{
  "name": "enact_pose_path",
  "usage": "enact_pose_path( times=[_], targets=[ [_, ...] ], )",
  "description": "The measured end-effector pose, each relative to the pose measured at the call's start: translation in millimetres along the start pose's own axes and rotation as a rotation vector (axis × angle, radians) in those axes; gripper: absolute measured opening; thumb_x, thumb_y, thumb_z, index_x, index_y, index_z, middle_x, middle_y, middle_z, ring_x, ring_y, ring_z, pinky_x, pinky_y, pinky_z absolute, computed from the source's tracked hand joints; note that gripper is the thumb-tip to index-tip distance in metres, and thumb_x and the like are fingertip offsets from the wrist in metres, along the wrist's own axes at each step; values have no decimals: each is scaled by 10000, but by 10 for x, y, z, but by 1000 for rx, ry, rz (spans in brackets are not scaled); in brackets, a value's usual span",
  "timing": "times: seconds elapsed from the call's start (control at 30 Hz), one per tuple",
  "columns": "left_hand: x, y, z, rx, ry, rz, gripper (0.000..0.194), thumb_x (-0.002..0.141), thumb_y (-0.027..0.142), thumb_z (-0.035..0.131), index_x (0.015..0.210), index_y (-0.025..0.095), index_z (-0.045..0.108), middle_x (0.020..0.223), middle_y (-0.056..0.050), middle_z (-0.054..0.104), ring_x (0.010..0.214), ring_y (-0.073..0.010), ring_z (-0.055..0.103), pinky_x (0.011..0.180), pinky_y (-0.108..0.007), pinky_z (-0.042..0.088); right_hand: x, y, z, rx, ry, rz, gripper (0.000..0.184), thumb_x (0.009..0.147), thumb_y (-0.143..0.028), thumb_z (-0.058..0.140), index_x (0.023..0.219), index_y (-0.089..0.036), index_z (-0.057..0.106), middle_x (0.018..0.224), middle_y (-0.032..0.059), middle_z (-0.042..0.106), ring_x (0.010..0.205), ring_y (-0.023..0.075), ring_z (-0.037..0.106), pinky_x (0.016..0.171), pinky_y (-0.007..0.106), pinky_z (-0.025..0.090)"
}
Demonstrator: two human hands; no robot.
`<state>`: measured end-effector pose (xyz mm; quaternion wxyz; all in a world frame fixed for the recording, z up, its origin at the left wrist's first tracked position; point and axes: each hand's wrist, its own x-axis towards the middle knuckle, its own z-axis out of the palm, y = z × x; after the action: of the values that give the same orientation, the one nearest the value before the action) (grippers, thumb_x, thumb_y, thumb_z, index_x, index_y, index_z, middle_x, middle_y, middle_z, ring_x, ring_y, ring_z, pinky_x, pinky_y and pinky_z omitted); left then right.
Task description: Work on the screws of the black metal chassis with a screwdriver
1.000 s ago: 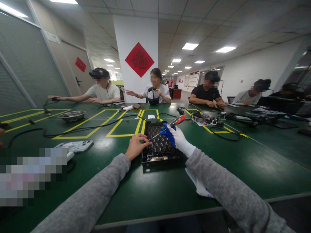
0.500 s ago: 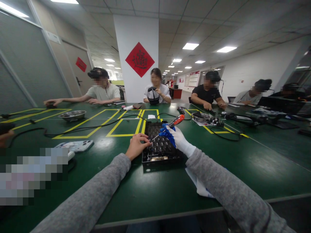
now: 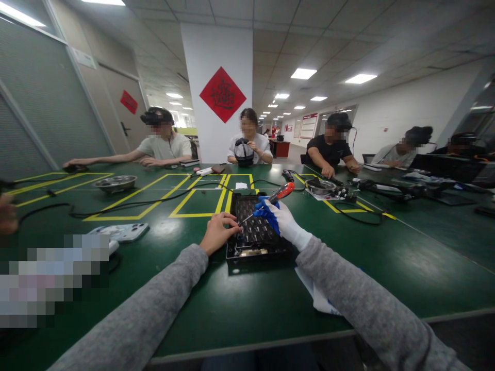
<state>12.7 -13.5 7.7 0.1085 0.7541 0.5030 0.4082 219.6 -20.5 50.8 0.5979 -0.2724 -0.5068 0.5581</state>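
Note:
A black case [image 3: 258, 255] lies on the green table in front of me, with many small metallic pieces inside. My right hand [image 3: 284, 221], in a white glove with blue palm and fingers, grips a screwdriver [image 3: 283, 191] with a red and black handle. The shaft slants down to the left, its tip by my left fingertips. My bare left hand [image 3: 219, 232] reaches over the case's left edge, thumb and fingers pinched together at the screwdriver's tip. Whatever lies between those fingers is too small to make out.
A phone [image 3: 129, 232] lies at the left on the green table [image 3: 247, 319]. Metal bowls [image 3: 115, 184] stand farther back, and black cables [image 3: 154, 201] cross yellow tape outlines. A white cloth [image 3: 319, 296] lies under my right forearm. Several people sit across the table.
My hands, the screwdriver and the case stay practically still. Across the table at the left, a person's outstretched hand has shifted slightly outward.

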Motion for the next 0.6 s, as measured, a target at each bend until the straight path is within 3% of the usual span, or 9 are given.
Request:
enact_pose_path(
  times=[0.37,0.6],
  targets=[
    [1,3,-14,-30,-23,18,223,610,442,656,629,220,676,948,-26,617,928,-207,518,883,-386,350,-53,-75,50,-68,-27,-10,339,703,-384,614,961,-175,548,758,16,656,585,125,613,698,302,486],
    [10,9,-20,-35,-83,38,239,605,432,666,728,230,697,994,-36,601,951,-213,514,902,-394,347,12,-18,-4,46,73,-18,309,706,-387,610,913,-162,561,708,11,641,540,108,592,602,257,490]
  ],
)
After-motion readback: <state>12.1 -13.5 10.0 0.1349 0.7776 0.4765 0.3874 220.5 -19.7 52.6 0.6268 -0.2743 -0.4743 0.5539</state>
